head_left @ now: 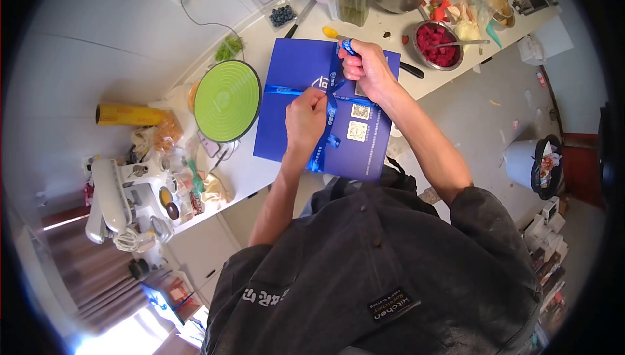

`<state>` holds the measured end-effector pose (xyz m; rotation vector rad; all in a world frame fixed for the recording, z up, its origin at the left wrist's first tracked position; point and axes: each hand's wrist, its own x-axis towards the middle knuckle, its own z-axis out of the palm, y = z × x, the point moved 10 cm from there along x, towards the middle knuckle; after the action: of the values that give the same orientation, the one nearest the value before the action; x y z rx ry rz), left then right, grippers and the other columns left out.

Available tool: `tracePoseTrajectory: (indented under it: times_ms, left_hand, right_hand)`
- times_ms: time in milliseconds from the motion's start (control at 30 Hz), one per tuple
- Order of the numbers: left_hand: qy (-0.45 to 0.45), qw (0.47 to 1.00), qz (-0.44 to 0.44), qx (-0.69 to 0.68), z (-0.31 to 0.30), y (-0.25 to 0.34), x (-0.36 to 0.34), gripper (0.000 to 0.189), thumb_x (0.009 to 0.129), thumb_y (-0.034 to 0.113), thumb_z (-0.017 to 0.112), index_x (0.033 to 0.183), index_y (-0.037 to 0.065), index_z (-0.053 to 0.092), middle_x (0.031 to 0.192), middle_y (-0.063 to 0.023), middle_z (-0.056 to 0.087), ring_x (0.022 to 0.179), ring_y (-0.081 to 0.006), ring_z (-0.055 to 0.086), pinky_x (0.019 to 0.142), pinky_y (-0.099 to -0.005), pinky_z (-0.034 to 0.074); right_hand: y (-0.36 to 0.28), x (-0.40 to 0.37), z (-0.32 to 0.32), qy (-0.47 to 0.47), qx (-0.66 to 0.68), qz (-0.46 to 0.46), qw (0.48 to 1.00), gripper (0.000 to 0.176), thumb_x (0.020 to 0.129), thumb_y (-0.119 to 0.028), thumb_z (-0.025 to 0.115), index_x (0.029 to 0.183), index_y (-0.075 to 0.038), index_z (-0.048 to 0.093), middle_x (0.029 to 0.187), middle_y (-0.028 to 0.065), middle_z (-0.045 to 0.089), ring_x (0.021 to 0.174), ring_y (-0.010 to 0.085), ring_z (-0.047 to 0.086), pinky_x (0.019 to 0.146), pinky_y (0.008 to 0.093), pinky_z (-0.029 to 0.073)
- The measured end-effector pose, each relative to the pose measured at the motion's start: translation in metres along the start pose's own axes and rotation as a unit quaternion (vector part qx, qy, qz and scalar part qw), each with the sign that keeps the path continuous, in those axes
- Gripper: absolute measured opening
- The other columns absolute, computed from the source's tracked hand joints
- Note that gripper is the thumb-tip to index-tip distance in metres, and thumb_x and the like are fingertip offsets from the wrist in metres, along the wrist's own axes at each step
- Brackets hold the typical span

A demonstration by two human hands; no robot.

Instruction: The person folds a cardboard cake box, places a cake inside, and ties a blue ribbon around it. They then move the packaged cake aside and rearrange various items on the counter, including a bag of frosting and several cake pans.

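Observation:
A dark blue box (pixel 280 130) with white print and two square codes lies on the white counter, right in front of me. Shiny blue ribbon (pixel 280 90) crosses its top both ways. My left hand (pixel 306 119) is closed in a pinch on the ribbon near the crossing at the middle of the lid. Over the far right part of the box, my right hand (pixel 368 68) is closed, with ribbon wrapped round its fingers. Between the two hands the ribbon runs close above the lid. The fingertips of my left hand are partly hidden.
A green turntable (pixel 228 101) stands left of the box, near a white stand mixer (pixel 117 198). Behind are a flower vase (pixel 352 6), a knife (pixel 301 19) and blueberries (pixel 282 15). A bowl of red fruit cubes (pixel 437 45) sits at right, a bin (pixel 530 163) on the floor.

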<state>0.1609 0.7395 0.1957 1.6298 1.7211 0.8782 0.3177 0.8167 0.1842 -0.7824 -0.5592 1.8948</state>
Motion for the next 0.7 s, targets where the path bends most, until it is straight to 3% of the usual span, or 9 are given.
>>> tracePoseTrajectory:
  times_ms: [100, 200, 300, 367, 400, 500, 533, 600, 700]
  left_hand:
    - [0.019, 0.998, 0.001, 0.053, -0.004, 0.007, -0.004, 0.010, 0.089, 0.014, 0.073, 0.091, 0.006, 0.069, 0.073, -0.0128, 0.070, 0.070, -0.0360, 0.069, 0.065, -0.0447, 0.052]
    - [-0.005, 0.995, -0.028, 0.091, -0.003, 0.009, -0.003, 0.010, 0.089, 0.014, 0.072, 0.090, 0.006, 0.068, 0.075, -0.0126, 0.071, 0.074, -0.0372, 0.070, 0.067, -0.0476, 0.053]
    - [0.000, 0.999, -0.012, 0.040, -0.001, 0.003, -0.001, 0.011, 0.089, 0.014, 0.073, 0.093, 0.004, 0.069, 0.072, -0.0134, 0.070, 0.070, -0.0341, 0.071, 0.064, -0.0452, 0.053]
    - [-0.034, 0.999, -0.005, -0.013, 0.003, 0.005, 0.003, 0.012, 0.089, 0.013, 0.073, 0.092, 0.001, 0.071, 0.068, -0.0120, 0.070, 0.061, -0.0233, 0.068, 0.059, -0.0377, 0.050]
    - [-0.050, 0.999, -0.001, -0.019, 0.004, 0.009, 0.007, 0.013, 0.089, 0.013, 0.073, 0.090, 0.000, 0.071, 0.066, -0.0115, 0.069, 0.058, -0.0201, 0.066, 0.057, -0.0356, 0.049]
    - [-0.092, 0.996, 0.016, -0.001, 0.010, 0.018, 0.026, 0.016, 0.088, 0.012, 0.075, 0.084, -0.003, 0.072, 0.061, -0.0103, 0.066, 0.052, -0.0148, 0.062, 0.053, -0.0327, 0.047]
    - [-0.080, 0.993, 0.079, -0.042, 0.014, 0.021, 0.032, 0.021, 0.087, 0.009, 0.074, 0.071, -0.003, 0.069, 0.056, -0.0083, 0.062, 0.049, -0.0113, 0.056, 0.050, -0.0308, 0.044]
    - [-0.059, 0.990, -0.027, -0.122, 0.005, 0.016, 0.034, 0.024, 0.085, 0.010, 0.074, 0.067, -0.004, 0.066, 0.054, -0.0089, 0.061, 0.048, -0.0126, 0.058, 0.048, -0.0313, 0.045]
    - [-0.048, 0.971, -0.099, -0.214, 0.007, 0.003, 0.034, 0.019, 0.084, 0.008, 0.074, 0.071, -0.004, 0.066, 0.057, -0.0076, 0.063, 0.049, -0.0114, 0.058, 0.047, -0.0297, 0.043]
  right_hand:
    - [-0.006, 0.003, -0.005, 0.096, -0.084, -0.045, 0.991, 0.021, 0.092, -0.016, 0.064, 0.083, 0.003, 0.063, 0.058, -0.0058, 0.034, 0.048, 0.0062, 0.026, 0.047, 0.0279, 0.021]
    - [-0.013, 0.015, -0.001, 0.117, -0.128, -0.058, 0.983, 0.022, 0.090, -0.013, 0.065, 0.077, 0.004, 0.064, 0.056, -0.0058, 0.037, 0.047, 0.0055, 0.029, 0.045, 0.0277, 0.021]
    - [-0.021, 0.009, 0.023, 0.070, -0.222, -0.069, 0.970, 0.020, 0.090, -0.010, 0.064, 0.078, 0.006, 0.066, 0.056, -0.0046, 0.042, 0.048, 0.0047, 0.033, 0.045, 0.0270, 0.022]
    - [-0.025, 0.001, 0.048, 0.003, -0.271, -0.069, 0.960, 0.020, 0.092, -0.008, 0.062, 0.080, 0.006, 0.069, 0.056, -0.0037, 0.046, 0.048, 0.0045, 0.036, 0.047, 0.0260, 0.024]
    - [-0.027, -0.004, 0.068, -0.073, -0.373, -0.087, 0.921, 0.017, 0.094, -0.004, 0.059, 0.094, 0.006, 0.073, 0.064, -0.0015, 0.056, 0.054, 0.0066, 0.048, 0.051, 0.0252, 0.037]
    - [-0.031, -0.038, 0.120, -0.192, -0.373, -0.135, 0.898, 0.023, 0.096, -0.003, 0.062, 0.115, 0.003, 0.073, 0.079, 0.0001, 0.064, 0.069, 0.0075, 0.058, 0.063, 0.0244, 0.048]
    - [-0.040, -0.040, 0.121, -0.191, -0.414, -0.195, 0.868, 0.026, 0.096, -0.004, 0.063, 0.120, 0.001, 0.071, 0.083, 0.0005, 0.066, 0.073, 0.0075, 0.060, 0.066, 0.0245, 0.049]
    - [-0.051, -0.040, 0.103, -0.149, -0.481, -0.265, 0.823, 0.034, 0.097, -0.006, 0.066, 0.130, -0.001, 0.067, 0.089, 0.0015, 0.067, 0.079, 0.0077, 0.061, 0.070, 0.0247, 0.051]
    - [-0.048, -0.038, 0.031, 0.058, -0.517, -0.200, 0.830, 0.044, 0.099, -0.016, 0.069, 0.139, 0.000, 0.061, 0.095, 0.0037, 0.069, 0.082, 0.0084, 0.063, 0.073, 0.0252, 0.053]
